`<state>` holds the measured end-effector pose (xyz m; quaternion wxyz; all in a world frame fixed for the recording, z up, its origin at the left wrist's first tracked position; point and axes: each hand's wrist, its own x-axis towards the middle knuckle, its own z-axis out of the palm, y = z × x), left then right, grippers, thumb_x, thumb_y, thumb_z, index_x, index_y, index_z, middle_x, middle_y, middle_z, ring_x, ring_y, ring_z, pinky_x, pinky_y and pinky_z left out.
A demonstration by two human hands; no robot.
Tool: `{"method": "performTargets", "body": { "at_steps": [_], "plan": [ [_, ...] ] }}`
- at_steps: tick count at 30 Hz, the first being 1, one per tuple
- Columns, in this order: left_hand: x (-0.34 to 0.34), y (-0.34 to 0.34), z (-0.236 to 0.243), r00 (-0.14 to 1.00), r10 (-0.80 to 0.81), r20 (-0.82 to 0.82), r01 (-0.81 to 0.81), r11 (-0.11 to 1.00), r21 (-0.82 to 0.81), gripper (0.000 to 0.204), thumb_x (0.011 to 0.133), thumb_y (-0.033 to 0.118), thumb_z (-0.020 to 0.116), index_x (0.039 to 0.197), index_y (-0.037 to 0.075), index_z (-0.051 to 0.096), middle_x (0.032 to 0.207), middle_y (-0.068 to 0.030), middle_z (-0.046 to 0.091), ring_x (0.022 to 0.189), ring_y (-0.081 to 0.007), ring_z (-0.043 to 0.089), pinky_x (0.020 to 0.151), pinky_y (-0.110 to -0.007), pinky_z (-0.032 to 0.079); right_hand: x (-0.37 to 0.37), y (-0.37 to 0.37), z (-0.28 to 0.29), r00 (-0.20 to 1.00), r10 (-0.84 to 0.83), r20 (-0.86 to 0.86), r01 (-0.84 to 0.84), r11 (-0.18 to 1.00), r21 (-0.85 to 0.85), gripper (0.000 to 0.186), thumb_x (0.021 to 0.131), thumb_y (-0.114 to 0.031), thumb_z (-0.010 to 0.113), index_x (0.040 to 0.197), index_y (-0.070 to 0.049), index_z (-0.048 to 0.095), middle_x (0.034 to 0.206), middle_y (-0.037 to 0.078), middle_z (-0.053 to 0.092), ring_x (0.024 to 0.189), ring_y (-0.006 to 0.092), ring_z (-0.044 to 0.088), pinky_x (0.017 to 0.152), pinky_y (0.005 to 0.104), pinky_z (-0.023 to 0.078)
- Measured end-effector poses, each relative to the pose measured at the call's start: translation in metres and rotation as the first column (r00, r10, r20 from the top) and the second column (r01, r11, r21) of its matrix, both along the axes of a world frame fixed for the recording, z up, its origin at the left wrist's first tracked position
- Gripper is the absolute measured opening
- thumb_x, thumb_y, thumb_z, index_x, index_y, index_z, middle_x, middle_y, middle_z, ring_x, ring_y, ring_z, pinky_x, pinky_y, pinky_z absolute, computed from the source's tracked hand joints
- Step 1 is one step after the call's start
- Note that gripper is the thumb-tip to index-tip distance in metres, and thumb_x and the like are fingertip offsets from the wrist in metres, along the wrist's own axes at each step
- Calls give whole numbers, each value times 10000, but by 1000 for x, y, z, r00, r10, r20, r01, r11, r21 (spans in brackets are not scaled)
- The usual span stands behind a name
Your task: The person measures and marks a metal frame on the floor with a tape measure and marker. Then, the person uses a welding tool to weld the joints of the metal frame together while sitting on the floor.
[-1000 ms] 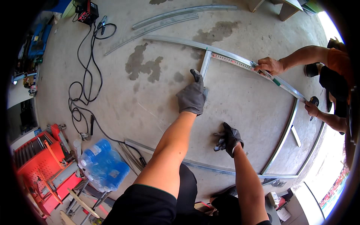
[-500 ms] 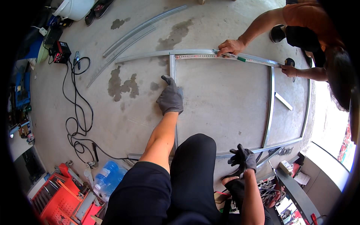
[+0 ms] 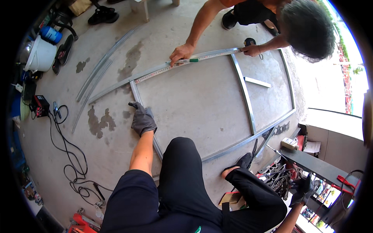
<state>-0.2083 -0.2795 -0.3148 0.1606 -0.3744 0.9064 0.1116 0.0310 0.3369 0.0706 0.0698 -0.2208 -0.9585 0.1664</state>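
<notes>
Moved: my right hand (image 3: 303, 190), from the near rail (image 3: 229, 147) out beside the dark bench (image 3: 311, 163); its grip I can't tell. Metal frame (image 3: 243, 95) flat on floor (image 3: 186, 105), long axis rising rightward. Numbered tape blade (image 3: 155, 72) along its far rail (image 3: 112, 90). My left hand (image 3: 143, 121) curls over a crossbar (image 3: 135, 92).

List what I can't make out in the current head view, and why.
All in the head view:
- Left hand: its finger grip at the metal crossbar, hidden by the glove's back.
- Right hand: whether it holds anything; dark glove blends into clutter.
- Near rail: partly hidden by the knee.
- Tape blade: markings too small.
</notes>
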Motion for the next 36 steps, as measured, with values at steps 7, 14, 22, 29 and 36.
{"method": "performTargets", "body": {
  "at_steps": [7, 14, 22, 29, 36],
  "plan": [
    [8, 3, -2, 996, -69, -62, 65, 996, -58, 875, 1102, 408, 585, 1744, 134, 56, 1266, -185, 735, 1126, -409, 743, 906, -586, 580, -27, -4, -25, 984, 11, 176, 12, 992, -126, 370, 1192, -286, 459, 1253, 6, 678, 812, 116, 767, 649, 221, 778, 540, 320, 596],
    [6, 11, 3, 994, -90, -63, 83, 991, -110, 898, 1090, 423, 593, 1738, 81, 74, 1192, -190, 755, 1076, -402, 754, 893, -574, 587, -34, 1, -29, 984, -109, 138, 143, 954, -264, 262, 1155, -201, 526, 1147, -3, 696, 767, 97, 749, 655, 207, 780, 559, 318, 587],
    [8, 9, -4, 990, -105, -88, 90, 982, -168, 936, 1074, 481, 609, 1726, 32, 110, 1121, -188, 776, 1027, -400, 772, 865, -585, 596, -42, -18, -18, 973, 34, 227, -6, 993, -120, 453, 1183, -362, 476, 1239, -7, 751, 761, 64, 742, 634, 155, 719, 578, 310, 542],
    [3, 13, -1, 989, -114, -93, 99, 983, -156, 936, 1074, 479, 609, 1723, 27, 108, 1126, -190, 775, 1028, -401, 773, 863, -583, 598, -14, 25, -32, 940, -81, 331, 203, 914, -352, 496, 1117, -513, 558, 1171, -57, 746, 829, 90, 763, 618, 207, 721, 557, 339, 546],
    [3, 9, 13, 999, -41, -16, 40, 996, -77, 882, 1097, 418, 584, 1729, 100, 58, 1268, -189, 742, 1115, -416, 744, 916, -572, 588, -48, -17, -24, 870, -293, 397, 477, 705, -525, 444, 1144, -396, 558, 1076, 7, 731, 825, 138, 779, 663, 264, 779, 576, 377, 608]
  ]
}}
